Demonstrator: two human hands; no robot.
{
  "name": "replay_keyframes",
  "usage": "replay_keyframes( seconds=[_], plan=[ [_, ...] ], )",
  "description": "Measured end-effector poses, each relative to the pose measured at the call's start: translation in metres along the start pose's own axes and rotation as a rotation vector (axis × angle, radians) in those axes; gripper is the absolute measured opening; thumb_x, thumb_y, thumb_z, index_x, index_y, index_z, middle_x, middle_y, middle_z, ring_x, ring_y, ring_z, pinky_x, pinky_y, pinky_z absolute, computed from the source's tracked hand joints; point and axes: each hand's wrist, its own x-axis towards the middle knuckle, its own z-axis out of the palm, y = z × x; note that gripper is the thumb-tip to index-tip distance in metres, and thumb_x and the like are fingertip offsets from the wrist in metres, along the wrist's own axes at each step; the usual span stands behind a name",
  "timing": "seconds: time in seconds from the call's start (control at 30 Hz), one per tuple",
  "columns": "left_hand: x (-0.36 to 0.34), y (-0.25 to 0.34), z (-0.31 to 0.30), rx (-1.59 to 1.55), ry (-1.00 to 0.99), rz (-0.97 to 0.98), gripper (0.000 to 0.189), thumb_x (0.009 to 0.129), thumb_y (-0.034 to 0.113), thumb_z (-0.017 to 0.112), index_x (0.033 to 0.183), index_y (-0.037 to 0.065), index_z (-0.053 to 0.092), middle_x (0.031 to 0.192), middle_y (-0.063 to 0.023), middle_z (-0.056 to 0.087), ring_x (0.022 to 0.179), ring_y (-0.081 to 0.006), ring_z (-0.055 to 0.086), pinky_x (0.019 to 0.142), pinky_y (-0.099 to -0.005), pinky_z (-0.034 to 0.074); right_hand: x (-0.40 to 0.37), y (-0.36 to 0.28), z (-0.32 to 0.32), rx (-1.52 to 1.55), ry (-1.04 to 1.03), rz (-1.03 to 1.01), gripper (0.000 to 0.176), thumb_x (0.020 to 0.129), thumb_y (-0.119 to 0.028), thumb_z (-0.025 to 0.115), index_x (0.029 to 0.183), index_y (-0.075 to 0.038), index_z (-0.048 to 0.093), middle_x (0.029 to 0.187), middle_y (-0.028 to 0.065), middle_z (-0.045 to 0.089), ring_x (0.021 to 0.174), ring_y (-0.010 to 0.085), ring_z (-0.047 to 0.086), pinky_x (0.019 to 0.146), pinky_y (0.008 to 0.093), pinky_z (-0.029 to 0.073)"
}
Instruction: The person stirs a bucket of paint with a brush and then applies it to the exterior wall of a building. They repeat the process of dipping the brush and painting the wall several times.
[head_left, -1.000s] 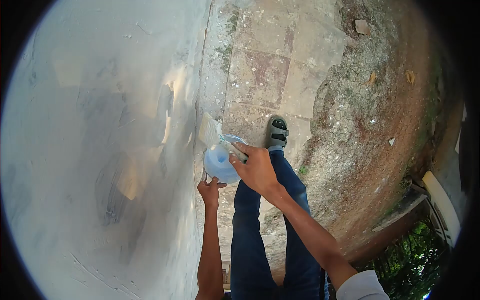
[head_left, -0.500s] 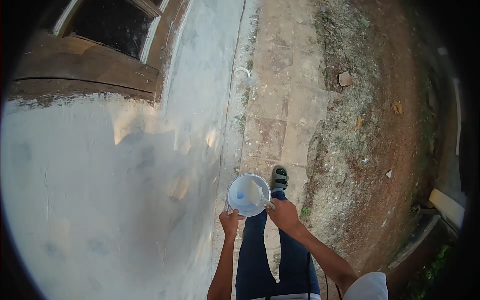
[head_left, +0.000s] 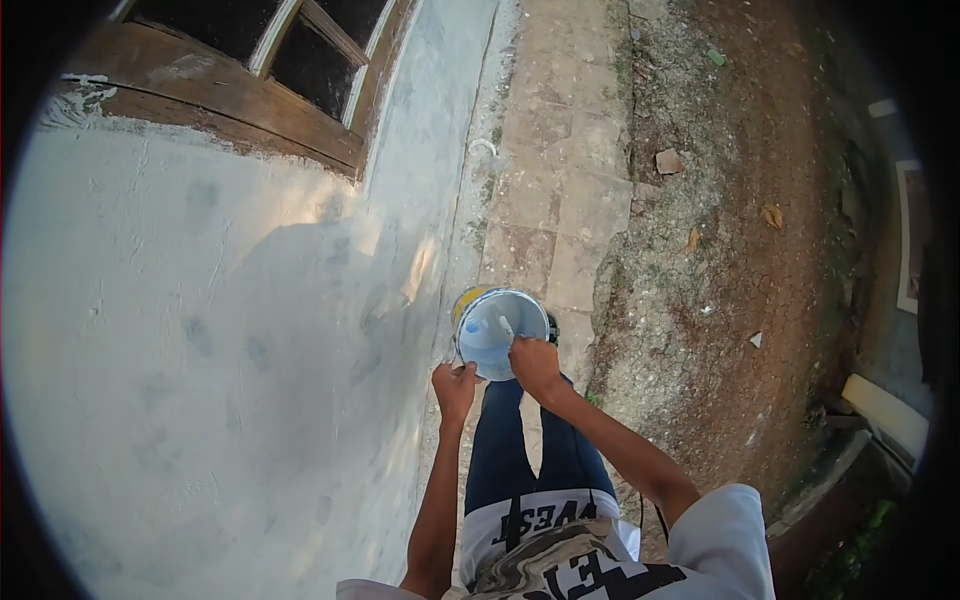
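White single bucket (head_left: 531, 315), two hands (head_left: 455, 392) (head_left: 536, 366)

The single head view looks forward and steeply down from above the bucket (head_left: 485, 348)

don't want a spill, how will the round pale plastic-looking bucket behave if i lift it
The round pale plastic-looking bucket is probably stiff: its rim looks circular even where the left hand grips it. It has no lid on, so the pale bluish paint inside would likely slosh if tipped.
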Motion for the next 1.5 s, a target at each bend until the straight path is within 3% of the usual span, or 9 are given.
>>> replay_keyframes(
  seconds=[0.37, 0.57, 0.73, 0.8, 0.93, 1.27, 1.33, 1.47, 1.5],
  plan=[
    [0.021, -0.016, -0.012, 0.027, -0.088, -0.004, 0.01, 0.081, -0.001, 0.059, 0.085, -0.01, 0.058, 0.071, -0.0142, 0.065, 0.058, -0.0191, 0.065, 0.054, -0.0285, 0.05, 0.008, -0.009, 0.006, 0.134, -0.133, -0.211, 0.016, 0.079, -0.018, 0.062, 0.076, -0.003, 0.063, 0.067, 0.0169, 0.064, 0.067, 0.032, 0.066, 0.063, 0.0417, 0.052],
    [0.052, -0.029, -0.015, -0.005, -0.137, -0.017, 0.013, 0.08, 0.0, 0.061, 0.081, -0.011, 0.055, 0.068, -0.0169, 0.065, 0.059, -0.0203, 0.066, 0.053, -0.0295, 0.052, 0.035, 0.005, 0.009, 0.454, -0.148, -0.036, 0.024, 0.082, -0.022, 0.063, 0.087, 0.0, 0.069, 0.076, 0.0211, 0.065, 0.069, 0.0379, 0.063, 0.068, 0.0425, 0.051],
    [0.088, -0.041, -0.019, -0.024, -0.183, -0.077, 0.017, 0.079, 0.0, 0.062, 0.082, -0.014, 0.053, 0.069, -0.0195, 0.065, 0.059, -0.0213, 0.067, 0.053, -0.0298, 0.053, 0.049, 0.026, 0.015, 0.782, -0.288, 0.227, 0.028, 0.084, -0.02, 0.065, 0.1, 0.002, 0.068, 0.078, 0.0208, 0.067, 0.071, 0.0249, 0.066, 0.068, 0.0368, 0.05],
    [0.109, -0.054, -0.018, -0.026, -0.228, -0.066, 0.02, 0.079, 0.0, 0.061, 0.09, -0.016, 0.054, 0.069, -0.0187, 0.065, 0.059, -0.0211, 0.067, 0.055, -0.0292, 0.053, 0.055, 0.033, 0.03, 0.987, -0.192, 0.271, 0.029, 0.086, -0.02, 0.065, 0.105, 0.002, 0.067, 0.076, 0.0124, 0.069, 0.069, 0.0121, 0.06, 0.066, 0.0315, 0.048],
    [0.143, -0.085, -0.013, -0.048, -0.237, -0.11, 0.014, 0.081, -0.002, 0.057, 0.087, -0.015, 0.057, 0.077, -0.0156, 0.065, 0.058, -0.0215, 0.066, 0.055, -0.0287, 0.053, 0.069, 0.053, 0.039, 1.105, -0.29, 0.519, 0.029, 0.087, -0.023, 0.067, 0.105, 0.0, 0.068, 0.069, -0.0002, 0.06, 0.064, 0.0049, 0.048, 0.058, 0.0245, 0.042],
    [0.215, -0.191, 0.026, -0.142, -0.069, -0.32, 0.019, 0.078, 0.002, 0.058, 0.083, -0.015, 0.052, 0.07, -0.0166, 0.064, 0.059, -0.025, 0.067, 0.058, -0.0292, 0.052, 0.164, 0.109, 0.125, 1.38, -0.344, 0.626, 0.033, 0.088, -0.024, 0.065, 0.107, 0.003, 0.066, 0.068, -0.0022, 0.056, 0.059, 0.0044, 0.044, 0.052, 0.022, 0.037],
    [0.221, -0.219, 0.031, -0.124, -0.042, -0.366, 0.018, 0.078, 0.002, 0.058, 0.084, -0.015, 0.052, 0.07, -0.016, 0.064, 0.059, -0.0256, 0.067, 0.058, -0.0295, 0.052, 0.199, 0.115, 0.163, 1.389, -0.174, 0.573, 0.025, 0.088, -0.018, 0.065, 0.105, 0.0, 0.067, 0.063, -0.0053, 0.049, 0.052, 0.003, 0.036, 0.045, 0.0213, 0.028],
    [0.238, -0.255, 0.042, -0.189, -0.001, -0.38, 0.018, 0.079, -0.001, 0.056, 0.089, -0.015, 0.051, 0.083, -0.0187, 0.061, 0.062, -0.0296, 0.066, 0.058, -0.0373, 0.058, 0.271, 0.126, 0.224, 1.19, -0.132, 0.522, 0.027, 0.087, -0.019, 0.065, 0.103, 0.003, 0.067, 0.061, -0.0046, 0.051, 0.051, 0.0038, 0.038, 0.045, 0.0224, 0.03],
    [0.241, -0.263, 0.043, -0.194, 0.012, -0.391, 0.02, 0.079, -0.001, 0.056, 0.092, -0.016, 0.05, 0.085, -0.0194, 0.061, 0.063, -0.0299, 0.066, 0.059, -0.038, 0.059, 0.286, 0.129, 0.244, 1.111, -0.159, 0.518, 0.034, 0.086, -0.023, 0.065, 0.105, 0.005, 0.066, 0.064, 0.0059, 0.057, 0.057, 0.0096, 0.049, 0.055, 0.0258, 0.039]
  ],
)
